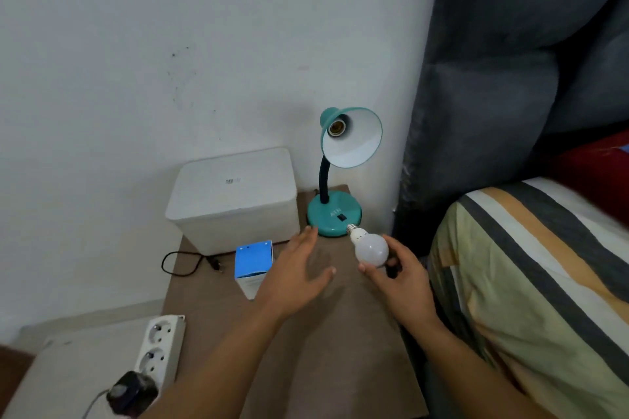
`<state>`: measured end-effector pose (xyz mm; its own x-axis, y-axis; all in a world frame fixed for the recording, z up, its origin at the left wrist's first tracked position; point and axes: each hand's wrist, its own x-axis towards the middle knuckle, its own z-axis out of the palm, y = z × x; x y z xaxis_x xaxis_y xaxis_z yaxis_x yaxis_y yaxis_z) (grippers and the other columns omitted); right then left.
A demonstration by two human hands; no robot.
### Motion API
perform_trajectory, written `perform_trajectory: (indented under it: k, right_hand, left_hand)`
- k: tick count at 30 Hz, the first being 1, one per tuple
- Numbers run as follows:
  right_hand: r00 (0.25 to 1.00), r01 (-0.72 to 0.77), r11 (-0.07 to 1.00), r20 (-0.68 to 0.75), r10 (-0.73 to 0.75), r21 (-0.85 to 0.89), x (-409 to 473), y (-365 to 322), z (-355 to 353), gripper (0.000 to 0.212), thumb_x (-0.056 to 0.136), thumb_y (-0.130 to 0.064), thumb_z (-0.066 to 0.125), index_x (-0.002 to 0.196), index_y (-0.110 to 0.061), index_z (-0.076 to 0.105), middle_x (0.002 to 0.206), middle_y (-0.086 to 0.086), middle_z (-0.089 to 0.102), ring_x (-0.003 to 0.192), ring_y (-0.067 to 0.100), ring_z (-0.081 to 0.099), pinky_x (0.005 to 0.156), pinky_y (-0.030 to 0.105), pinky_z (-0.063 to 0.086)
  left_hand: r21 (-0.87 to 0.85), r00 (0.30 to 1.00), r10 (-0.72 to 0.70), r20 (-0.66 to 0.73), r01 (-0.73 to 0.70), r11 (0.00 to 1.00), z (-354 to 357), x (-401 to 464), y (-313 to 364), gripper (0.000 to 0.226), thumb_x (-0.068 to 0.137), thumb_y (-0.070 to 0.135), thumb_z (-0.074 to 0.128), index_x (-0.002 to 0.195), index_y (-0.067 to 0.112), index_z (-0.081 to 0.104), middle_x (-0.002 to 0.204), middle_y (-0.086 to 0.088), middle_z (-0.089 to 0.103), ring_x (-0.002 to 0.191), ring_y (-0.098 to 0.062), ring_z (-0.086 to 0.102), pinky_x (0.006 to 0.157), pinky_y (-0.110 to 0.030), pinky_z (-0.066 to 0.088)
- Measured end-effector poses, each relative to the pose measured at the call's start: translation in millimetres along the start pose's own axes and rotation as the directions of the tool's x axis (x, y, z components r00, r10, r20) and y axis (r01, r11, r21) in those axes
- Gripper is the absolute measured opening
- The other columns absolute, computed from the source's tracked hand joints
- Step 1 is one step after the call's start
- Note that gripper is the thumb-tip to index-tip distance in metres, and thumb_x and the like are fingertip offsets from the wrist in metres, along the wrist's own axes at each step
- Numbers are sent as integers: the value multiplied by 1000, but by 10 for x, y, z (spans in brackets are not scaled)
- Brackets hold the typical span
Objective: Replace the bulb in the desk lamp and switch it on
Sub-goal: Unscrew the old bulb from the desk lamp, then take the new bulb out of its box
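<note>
The bulb (371,248) is held above the brown surface (340,333), its frosted globe toward the camera and its screw cap pointing to about eleven o'clock, at the lamp's base (335,216); the right hand (400,277) grips it from the five o'clock side, fingertips curled round the globe; the left hand (297,270) hovers just at nine o'clock of the bulb, fingers straight and spread, holding nothing, its fingertips close to the base's rim though contact cannot be told.

The teal desk lamp (340,163) stands at the far corner of the surface, at twelve o'clock of the bulb; its dark gooseneck (323,180) rises from the round base, which carries a small black switch (341,216); the shade (354,138) is tilted toward the camera, showing a white inside and an empty socket (337,127).

At ten o'clock of the left hand lies a small blue and white box (253,265); beyond it, against the wall (170,44), sits a white lidded container (235,197); a black cord with a plug (190,262) loops at the surface's left edge. At seven o'clock, off the surface, a white power strip (160,350) has a dark plug (132,391) in its near socket. At three o'clock lies a bed with a striped cover (527,282) and a dark grey padded headboard (493,78).
</note>
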<state>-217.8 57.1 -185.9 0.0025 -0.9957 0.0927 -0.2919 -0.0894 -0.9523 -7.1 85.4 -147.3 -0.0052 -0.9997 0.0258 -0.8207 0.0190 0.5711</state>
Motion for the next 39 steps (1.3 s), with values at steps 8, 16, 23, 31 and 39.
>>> perform_trajectory:
  k: [8,16,23,31,39]
  right_hand:
    - [989,-56,989,126,73,-140,112,254,299,61,72,-39,84,126,-31,56,120,-15,57,112,7,54,100,38,49]
    - [984,-42,968,160,84,-247,294,412,561,65,75,-41,81,133,-31,55,130,-10,58,115,3,49,100,27,44]
    - [989,-16,915,131,75,-402,281,474,619,73,75,-57,74,140,-35,47,135,-10,56,123,10,46,106,49,39]
    - [986,1,906,153,70,-422,288,532,593,85,74,-59,73,146,-32,40,140,-7,54,129,13,43,108,47,38]
    - [979,-60,957,172,112,-285,220,422,474,83,75,-46,79,146,-33,38,139,-10,52,125,6,43,107,36,41]
  left_hand:
    - [64,982,-127,137,119,991,495,-5,-274,81,98,46,56,162,20,13,170,-2,10,157,-23,-1,127,-40,11]
    - [225,978,-131,159,93,970,797,51,-512,81,100,56,42,162,16,10,171,-5,1,157,-26,-7,127,-38,-1]
    - [242,994,-83,74,62,968,920,20,-620,82,97,62,35,161,15,15,171,-4,6,157,-22,-4,126,-34,-2]
    - [250,995,-86,56,69,966,922,28,-598,83,95,61,36,161,14,19,170,-4,9,158,-23,-3,120,-28,-12]
    - [62,991,-48,127,40,997,758,-174,-561,74,101,43,50,160,12,19,169,-4,13,157,-21,-2,126,-29,-1]
